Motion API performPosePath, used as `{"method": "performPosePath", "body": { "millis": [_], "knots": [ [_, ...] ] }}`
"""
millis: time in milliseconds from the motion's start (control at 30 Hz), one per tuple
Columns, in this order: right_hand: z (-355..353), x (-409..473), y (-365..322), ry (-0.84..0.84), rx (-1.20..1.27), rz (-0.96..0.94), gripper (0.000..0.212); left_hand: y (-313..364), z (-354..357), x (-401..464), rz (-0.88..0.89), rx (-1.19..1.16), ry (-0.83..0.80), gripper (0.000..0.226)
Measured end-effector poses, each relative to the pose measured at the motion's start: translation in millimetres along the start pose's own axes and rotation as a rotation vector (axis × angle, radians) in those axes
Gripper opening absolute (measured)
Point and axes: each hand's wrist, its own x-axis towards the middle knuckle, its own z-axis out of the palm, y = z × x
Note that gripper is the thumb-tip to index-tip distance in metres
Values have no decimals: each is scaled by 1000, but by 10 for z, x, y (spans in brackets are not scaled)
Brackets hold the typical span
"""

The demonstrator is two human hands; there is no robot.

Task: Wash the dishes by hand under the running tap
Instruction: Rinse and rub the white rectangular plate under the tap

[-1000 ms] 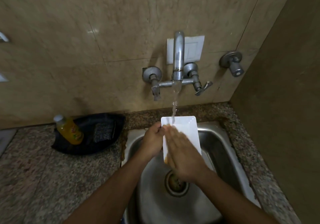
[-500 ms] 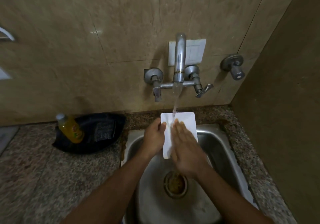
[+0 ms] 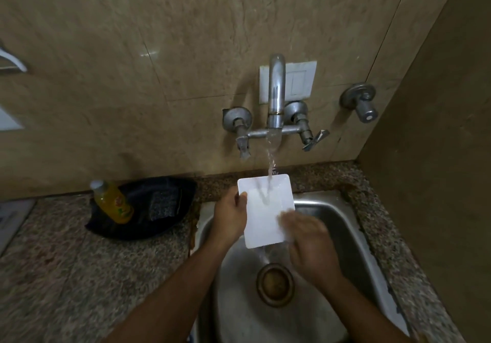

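Plate (image 3: 263, 215): one, white, rectangular, tilted over the steel sink (image 3: 342, 225) above the drain (image 3: 275, 284); left hand (image 3: 230, 219) grips its left edge, thumb on the face, right hand (image 3: 309, 244) motion-blurred at its right edge, can't tell its grip. Behind, one tap (image 3: 276, 95) runs water (image 3: 271, 162) onto the plate's top; one yellow bottle (image 3: 113, 201) in one dark tray (image 3: 164, 225) sits on the counter (image 3: 53, 263) left, sink rim right near the side wall (image 3: 438, 156).
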Motion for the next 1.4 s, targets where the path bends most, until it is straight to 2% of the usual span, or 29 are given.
{"method": "performPosePath", "body": {
  "millis": [67, 100, 167, 233, 333, 367, 433, 467, 533, 567, 633, 767, 900, 1000, 1067, 1167, 1267, 1400],
  "knots": [
    [-37, 71, -10, 222, 150, 322, 46, -8, 22, -44, -71, -43, -26, 24],
    [-54, 115, -76, 235, 279, 463, 40, -17, 41, -56, -112, -70, -41, 24],
    [-70, 192, -154, 127, 613, 689, 29, 7, 100, -76, -215, -134, -86, 26],
    [-94, 231, -160, 87, 800, 755, 23, 48, 170, -96, -354, -241, -146, 35],
    [-54, 233, -163, 24, 837, 778, 25, 43, 256, -110, -594, -496, -188, 55],
    [-45, 240, -176, -29, 748, 772, 28, 15, 274, -108, -645, -530, -177, 59],
    [-37, 247, -180, -95, 298, 679, 49, -14, 291, -91, -638, -515, -165, 64],
    [-32, 256, -200, -47, 76, 553, 61, 13, 283, -94, -617, -493, -163, 62],
    [10, 270, -269, -78, -67, 198, 69, 65, 287, -108, -593, -464, -169, 54],
    [35, 276, -311, -168, -52, 63, 68, 87, 283, -118, -571, -449, -175, 49],
    [86, 291, -345, -336, -19, -26, 73, 94, 297, -120, -532, -413, -187, 40],
    [59, 382, -448, -322, -57, 2, 73, 222, 217, -48, -469, -341, -174, 39],
    [-64, 422, -439, -424, -9, -66, 73, 167, 177, -63, -494, -385, -137, 38],
    [-143, 634, -337, -353, -122, 12, 76, 164, 266, -98, -468, -371, -203, 42],
    [-181, 598, -384, -414, -69, -23, 78, 174, 275, -109, -476, -361, -181, 41],
    [-227, 457, -423, -478, -20, -89, 71, 137, 241, -36, -512, -393, -114, 48],
    [-231, 516, -397, -403, -60, -34, 69, 180, 248, 20, -497, -389, -158, 32],
    [-259, 434, -480, -469, 31, -78, 69, 211, 220, 11, -502, -384, -147, 45]
  ]
}}
